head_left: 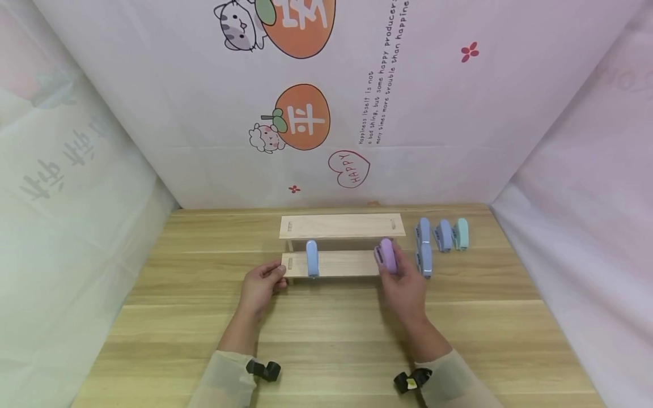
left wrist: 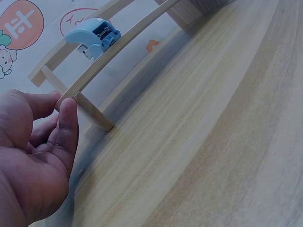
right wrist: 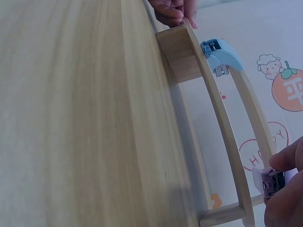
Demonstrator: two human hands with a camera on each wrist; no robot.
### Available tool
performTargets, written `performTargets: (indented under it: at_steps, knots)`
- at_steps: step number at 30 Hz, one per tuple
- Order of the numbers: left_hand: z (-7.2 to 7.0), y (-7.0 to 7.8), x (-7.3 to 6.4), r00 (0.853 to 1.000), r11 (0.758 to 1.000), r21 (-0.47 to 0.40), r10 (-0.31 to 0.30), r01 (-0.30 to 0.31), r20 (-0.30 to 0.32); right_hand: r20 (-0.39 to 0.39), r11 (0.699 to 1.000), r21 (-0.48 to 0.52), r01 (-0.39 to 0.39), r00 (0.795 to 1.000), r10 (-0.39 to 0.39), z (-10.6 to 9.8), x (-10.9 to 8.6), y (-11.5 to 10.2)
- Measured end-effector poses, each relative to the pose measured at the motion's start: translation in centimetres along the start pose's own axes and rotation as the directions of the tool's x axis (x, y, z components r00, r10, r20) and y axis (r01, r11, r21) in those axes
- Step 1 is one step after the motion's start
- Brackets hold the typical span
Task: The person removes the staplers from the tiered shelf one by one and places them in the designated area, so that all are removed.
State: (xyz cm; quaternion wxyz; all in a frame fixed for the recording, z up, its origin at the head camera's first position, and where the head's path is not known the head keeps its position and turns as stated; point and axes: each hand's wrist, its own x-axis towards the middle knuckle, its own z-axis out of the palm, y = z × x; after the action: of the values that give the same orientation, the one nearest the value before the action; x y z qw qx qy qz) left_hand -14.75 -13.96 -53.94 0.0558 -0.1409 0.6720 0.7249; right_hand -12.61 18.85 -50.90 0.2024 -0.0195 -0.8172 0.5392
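Observation:
A two-step wooden shelf stands on the table. My left hand pinches the left end of its lower board between thumb and fingers. Near that end a light blue stapler sits upright on the lower board, pointing front to back. My right hand grips a purple stapler at the right end of the same board. In the right wrist view, the thumb and fingers hold the purple stapler by its sides; whether it touches the wood I cannot tell.
Right of the shelf stand several more staplers: two blue ones in line, the rear one and the front one, another blue one and a mint green one. A printed cloth wall rises behind the table.

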Motion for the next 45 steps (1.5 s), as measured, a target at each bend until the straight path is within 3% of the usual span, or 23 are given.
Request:
performTargets:
  at_steps: [9,16,26,45]
  knots:
    - [0.0,0.0,-0.1,1.0,1.0,0.001,-0.005,0.005,-0.003,-0.008,0.999,-0.039,0.012,1.0,-0.013,-0.7,0.0,0.4]
    - [0.1,0.1,-0.1,1.0,1.0,0.002,-0.009,0.009,-0.008,-0.042,0.998,-0.062,-0.022,0.999,0.02,-1.3,0.0,0.7]
    - [0.2,0.1,0.1,1.0,1.0,0.001,-0.011,0.011,-0.017,-0.074,0.998,-0.041,-0.038,0.997,0.035,-1.9,0.0,1.0]
    - [0.1,-0.3,0.2,1.0,1.0,-0.001,-0.001,0.001,-0.013,-0.091,0.991,-0.033,-0.133,0.987,0.129,-3.7,0.0,1.6]
